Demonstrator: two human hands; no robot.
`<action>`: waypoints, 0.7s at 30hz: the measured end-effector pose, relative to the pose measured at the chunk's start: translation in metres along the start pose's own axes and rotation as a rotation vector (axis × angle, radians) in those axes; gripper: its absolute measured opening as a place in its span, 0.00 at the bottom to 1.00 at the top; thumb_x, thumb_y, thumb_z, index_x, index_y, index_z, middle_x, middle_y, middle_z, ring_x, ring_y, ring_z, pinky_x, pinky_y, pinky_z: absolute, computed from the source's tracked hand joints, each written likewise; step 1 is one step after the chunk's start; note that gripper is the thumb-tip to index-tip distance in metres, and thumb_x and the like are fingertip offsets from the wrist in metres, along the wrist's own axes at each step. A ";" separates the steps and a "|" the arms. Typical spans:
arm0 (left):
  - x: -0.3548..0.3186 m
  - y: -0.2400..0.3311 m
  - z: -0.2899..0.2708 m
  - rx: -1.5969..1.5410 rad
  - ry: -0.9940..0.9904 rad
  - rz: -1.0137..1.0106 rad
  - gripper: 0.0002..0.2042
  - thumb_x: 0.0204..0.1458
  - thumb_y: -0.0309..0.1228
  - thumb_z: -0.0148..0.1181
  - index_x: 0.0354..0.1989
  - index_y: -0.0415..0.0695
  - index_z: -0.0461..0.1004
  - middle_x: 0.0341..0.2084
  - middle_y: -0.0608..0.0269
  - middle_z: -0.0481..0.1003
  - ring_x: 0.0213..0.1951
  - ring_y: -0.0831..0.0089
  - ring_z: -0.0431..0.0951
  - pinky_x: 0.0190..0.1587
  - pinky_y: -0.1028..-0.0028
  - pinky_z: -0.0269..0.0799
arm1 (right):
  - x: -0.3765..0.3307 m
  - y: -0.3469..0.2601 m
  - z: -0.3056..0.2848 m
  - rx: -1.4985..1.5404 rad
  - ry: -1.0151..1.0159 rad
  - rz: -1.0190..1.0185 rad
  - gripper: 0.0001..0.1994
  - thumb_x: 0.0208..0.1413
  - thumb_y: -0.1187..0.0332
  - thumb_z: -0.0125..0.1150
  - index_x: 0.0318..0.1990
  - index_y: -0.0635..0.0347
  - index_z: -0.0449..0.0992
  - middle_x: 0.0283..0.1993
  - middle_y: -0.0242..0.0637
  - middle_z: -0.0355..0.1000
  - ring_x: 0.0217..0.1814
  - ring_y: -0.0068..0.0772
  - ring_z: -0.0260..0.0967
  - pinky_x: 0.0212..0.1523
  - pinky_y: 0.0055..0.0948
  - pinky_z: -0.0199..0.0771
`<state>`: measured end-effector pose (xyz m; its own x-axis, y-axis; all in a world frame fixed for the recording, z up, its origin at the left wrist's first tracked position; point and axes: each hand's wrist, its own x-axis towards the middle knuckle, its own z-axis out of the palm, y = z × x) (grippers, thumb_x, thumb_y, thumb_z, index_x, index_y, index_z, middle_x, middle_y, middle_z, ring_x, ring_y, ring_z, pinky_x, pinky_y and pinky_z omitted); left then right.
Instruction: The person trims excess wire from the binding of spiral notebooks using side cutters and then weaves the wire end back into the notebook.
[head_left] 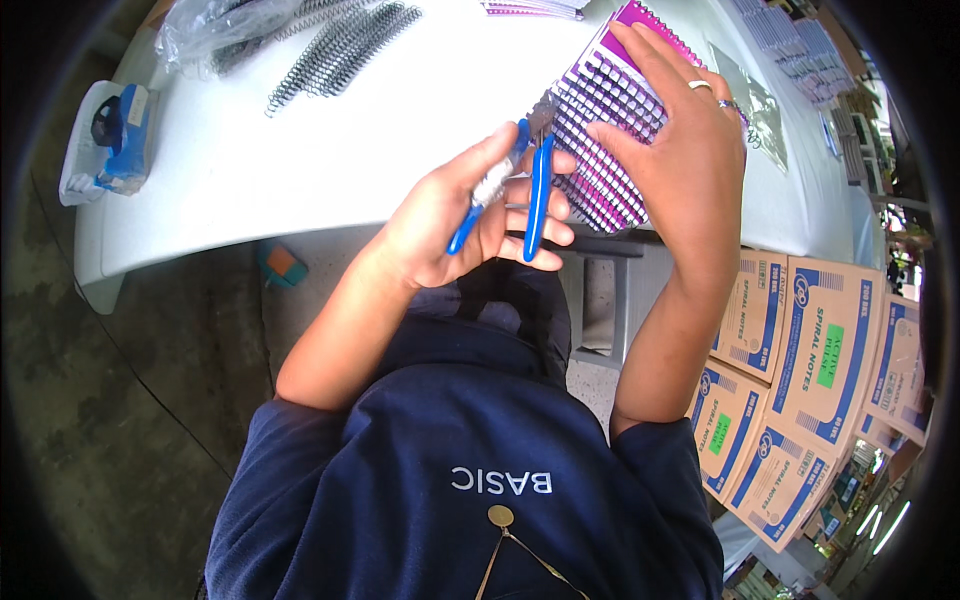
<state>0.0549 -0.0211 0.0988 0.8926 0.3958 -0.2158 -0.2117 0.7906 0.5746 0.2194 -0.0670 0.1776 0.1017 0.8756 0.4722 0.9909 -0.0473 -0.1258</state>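
My left hand (435,215) holds a pair of cutting pliers (540,200) with blue handles. The handles are spread apart, with my fingers loosely around them. Their dark jaws point away from me, at the left edge of a stack of spiral notebooks (610,135); whether they touch a coil, I cannot tell. The notebooks have purple covers and rows of dark coils facing up. Over the stack's right side lies my right hand (695,150), fingers and thumb spread, a ring on one finger. It hides part of the notebooks.
On the white table (400,165) lie loose black spiral coils (340,60) near a clear plastic bag (215,30). A blue-and-white container (125,135) stands at the left edge. More notebooks (535,8) lie at the far side. Cardboard boxes (825,350) are stacked at the right.
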 end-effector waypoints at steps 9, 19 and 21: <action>0.004 -0.009 0.002 1.078 0.415 0.309 0.24 0.61 0.48 0.43 0.49 0.36 0.66 0.31 0.55 0.73 0.35 0.60 0.76 0.42 0.62 0.71 | 0.000 0.001 0.002 -0.052 0.008 -0.014 0.30 0.42 0.64 0.69 0.57 0.53 0.69 0.58 0.40 0.68 0.59 0.41 0.63 0.61 0.35 0.61; -0.003 -0.003 -0.002 0.776 0.312 0.141 0.25 0.61 0.50 0.39 0.48 0.37 0.66 0.29 0.56 0.73 0.31 0.62 0.75 0.38 0.63 0.72 | -0.002 -0.012 -0.003 -0.178 -0.052 0.006 0.37 0.30 0.70 0.73 0.56 0.59 0.68 0.58 0.44 0.65 0.60 0.47 0.59 0.60 0.39 0.56; -0.004 -0.009 0.007 1.455 0.593 0.298 0.22 0.60 0.47 0.45 0.46 0.35 0.66 0.30 0.49 0.73 0.33 0.57 0.75 0.42 0.59 0.70 | -0.001 -0.014 -0.001 -0.187 -0.036 -0.022 0.39 0.30 0.70 0.73 0.57 0.59 0.66 0.58 0.44 0.64 0.60 0.47 0.58 0.60 0.40 0.56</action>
<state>0.0561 -0.0332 0.1003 0.5436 0.8389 -0.0259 0.5095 -0.3053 0.8045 0.2056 -0.0679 0.1795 0.0797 0.8941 0.4407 0.9923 -0.1131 0.0501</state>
